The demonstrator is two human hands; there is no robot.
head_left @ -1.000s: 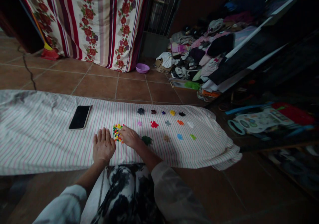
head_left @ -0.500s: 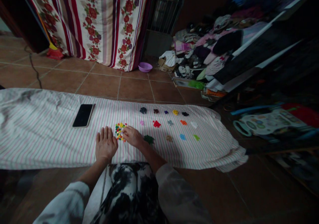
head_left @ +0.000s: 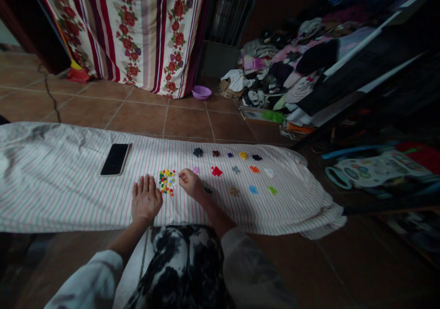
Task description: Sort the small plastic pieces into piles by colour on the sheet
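My left hand (head_left: 147, 199) lies flat on the striped cloth, fingers stretched out, just left of a mixed heap of small coloured pieces (head_left: 167, 179). To the right of that heap, my right hand (head_left: 190, 182) is closed in a pinch. A tiny bluish-purple piece (head_left: 179, 175) shows at its fingertips. Close by are a pink pile (head_left: 195, 169) and a dark green pile (head_left: 207, 190), the latter partly hidden by the right hand and wrist. Other single-colour piles, such as the red pile (head_left: 216, 171) and the brown pile (head_left: 234, 191), lie in rows further right.
A phone (head_left: 116, 159) rests on the striped cloth (head_left: 68, 185), left of the heap. Beyond the cloth's far edge, a purple basin (head_left: 201, 92) stands on the tiled floor near a floral curtain (head_left: 147, 34). Heaped clothes (head_left: 275, 66) fill the back right.
My right hand has moved right, off the mixed heap, with the small piece pinched in it, and now covers more of the dark green pile. The left hand stays put.
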